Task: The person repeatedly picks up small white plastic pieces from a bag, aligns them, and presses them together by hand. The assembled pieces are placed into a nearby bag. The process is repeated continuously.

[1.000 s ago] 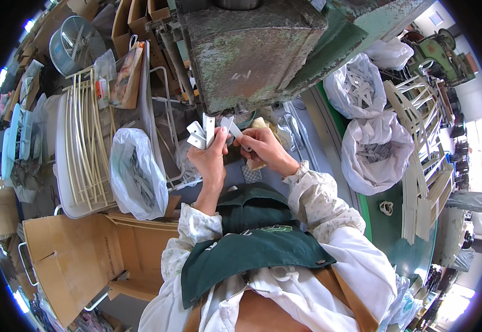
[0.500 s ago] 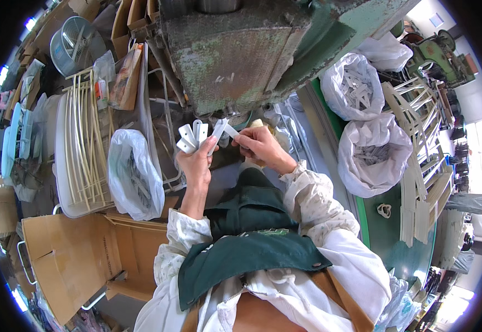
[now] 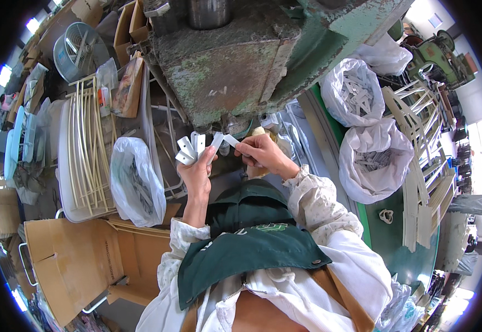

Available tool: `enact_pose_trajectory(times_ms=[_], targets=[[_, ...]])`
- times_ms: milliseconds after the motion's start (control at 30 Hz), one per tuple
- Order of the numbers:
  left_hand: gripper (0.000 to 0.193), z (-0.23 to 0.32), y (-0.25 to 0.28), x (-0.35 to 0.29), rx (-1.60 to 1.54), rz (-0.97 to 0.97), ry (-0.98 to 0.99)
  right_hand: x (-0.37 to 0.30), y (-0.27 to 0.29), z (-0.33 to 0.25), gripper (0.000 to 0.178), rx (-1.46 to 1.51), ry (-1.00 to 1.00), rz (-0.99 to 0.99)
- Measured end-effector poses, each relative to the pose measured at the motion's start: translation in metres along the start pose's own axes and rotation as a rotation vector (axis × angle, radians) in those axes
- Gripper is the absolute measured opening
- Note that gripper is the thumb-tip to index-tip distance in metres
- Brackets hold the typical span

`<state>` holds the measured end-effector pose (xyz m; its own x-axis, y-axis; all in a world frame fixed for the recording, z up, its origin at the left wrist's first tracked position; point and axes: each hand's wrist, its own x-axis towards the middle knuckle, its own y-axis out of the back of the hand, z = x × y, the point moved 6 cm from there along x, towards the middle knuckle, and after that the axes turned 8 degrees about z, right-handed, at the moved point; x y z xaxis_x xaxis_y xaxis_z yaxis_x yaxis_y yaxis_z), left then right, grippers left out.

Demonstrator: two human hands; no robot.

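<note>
Both hands [image 3: 227,160] around short flat white strips [image 3: 192,148], fanned out.

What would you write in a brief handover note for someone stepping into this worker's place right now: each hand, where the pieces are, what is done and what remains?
Left hand: holds a fan of white strips, raised before the green press.
Right hand: pinches one white strip beside the fan.
Done: several strips gathered in the left hand.
Left: more strips lie in the two white bags on the right; long cream rods wait on the left tray.
</note>
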<state>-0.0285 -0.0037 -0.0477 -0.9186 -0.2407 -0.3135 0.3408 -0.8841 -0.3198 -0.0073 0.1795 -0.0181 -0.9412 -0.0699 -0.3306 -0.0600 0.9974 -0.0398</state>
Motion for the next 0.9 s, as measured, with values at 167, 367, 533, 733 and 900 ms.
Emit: enact_pose_trajectory(times_ms=[167,367,533,733,900], targets=[[0.018,0.004,-0.004,-0.003,-0.027,-0.034,0.008,0.001,0.001,0.003,0.030,0.010,0.060,0.015],[0.020,0.018,0.012,-0.010,-0.030,-0.108,-0.033,-0.026,0.030,-0.017,0.028,0.087,0.087,0.140],[0.028,-0.003,0.035,-0.035,0.088,-0.161,0.171,-0.042,0.217,-0.001,0.025,0.199,0.310,0.950],[0.034,-0.031,0.008,-0.068,0.157,-0.378,0.343,-0.044,0.424,0.004,0.040,0.279,0.076,1.137],[0.032,-0.045,0.017,-0.067,0.228,-0.379,0.388,-0.152,0.474,-0.008,0.028,-0.487,0.063,1.166]])
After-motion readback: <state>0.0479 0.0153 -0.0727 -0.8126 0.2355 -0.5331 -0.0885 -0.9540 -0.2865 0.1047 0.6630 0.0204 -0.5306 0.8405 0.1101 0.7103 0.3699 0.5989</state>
